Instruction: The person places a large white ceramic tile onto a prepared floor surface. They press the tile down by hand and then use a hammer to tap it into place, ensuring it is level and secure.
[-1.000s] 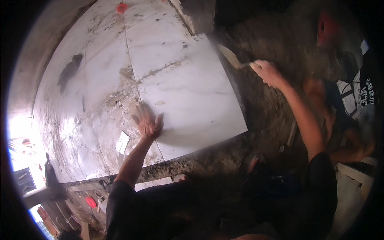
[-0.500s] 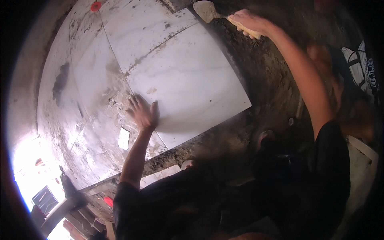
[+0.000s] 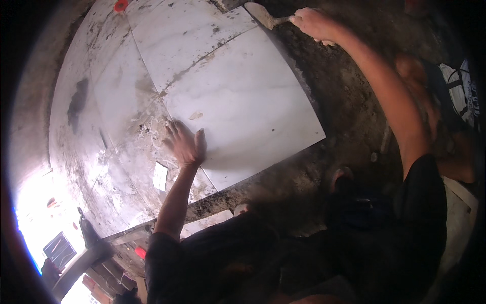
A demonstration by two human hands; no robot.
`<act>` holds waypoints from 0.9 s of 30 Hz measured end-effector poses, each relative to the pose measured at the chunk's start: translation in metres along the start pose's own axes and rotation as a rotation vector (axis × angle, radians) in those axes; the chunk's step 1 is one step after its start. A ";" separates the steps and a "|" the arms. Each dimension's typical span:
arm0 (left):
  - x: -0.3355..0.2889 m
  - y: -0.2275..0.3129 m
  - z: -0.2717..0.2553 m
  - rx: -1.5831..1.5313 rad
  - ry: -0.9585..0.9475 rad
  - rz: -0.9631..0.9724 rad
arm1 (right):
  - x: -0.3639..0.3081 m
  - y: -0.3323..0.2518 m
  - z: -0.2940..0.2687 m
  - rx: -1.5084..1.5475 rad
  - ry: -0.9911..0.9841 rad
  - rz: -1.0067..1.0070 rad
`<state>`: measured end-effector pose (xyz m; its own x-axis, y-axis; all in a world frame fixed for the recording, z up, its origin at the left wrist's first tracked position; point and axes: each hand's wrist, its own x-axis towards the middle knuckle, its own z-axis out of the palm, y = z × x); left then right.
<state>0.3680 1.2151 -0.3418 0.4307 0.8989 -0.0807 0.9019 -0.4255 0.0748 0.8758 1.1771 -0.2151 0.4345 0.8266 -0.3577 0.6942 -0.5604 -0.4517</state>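
Note:
My left hand (image 3: 186,144) lies with spread fingers on the white floor tiles, over the seam at the near left of a large marbled tile (image 3: 253,106). Farther up and to the right, my right hand (image 3: 315,25) is wrapped round the handle of a trowel (image 3: 262,15). The trowel's flat blade is at the far corner of that tile, over its edge; whether it touches the tile I cannot tell. Most of the handle is hidden in my fist. Grey dirt marks the joint (image 3: 185,72) between this tile and the one beyond.
Dark loose soil (image 3: 349,101) borders the tile on the right and near side. A small white rectangular piece (image 3: 160,176) lies left of my left forearm. A red round object (image 3: 120,5) sits at the far left. Another person's bare limb (image 3: 412,76) is at the right.
My right hand has turned and the trowel blade is tilted differently, now angling down to the right. My left hand stays on the same spot while the view shifts slightly.

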 end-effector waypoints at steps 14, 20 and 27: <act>0.002 0.008 -0.011 0.033 -0.029 -0.026 | 0.025 0.015 -0.014 0.168 -0.115 0.015; 0.000 0.007 -0.003 0.002 0.006 -0.003 | -0.004 0.019 -0.013 0.312 -0.296 0.153; -0.003 -0.005 0.004 -0.059 0.062 0.057 | -0.121 0.054 -0.017 0.303 -0.389 0.296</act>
<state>0.3625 1.2138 -0.3461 0.4768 0.8789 -0.0136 0.8717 -0.4708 0.1361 0.8709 1.0480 -0.1823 0.3023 0.5847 -0.7528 0.3550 -0.8020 -0.4804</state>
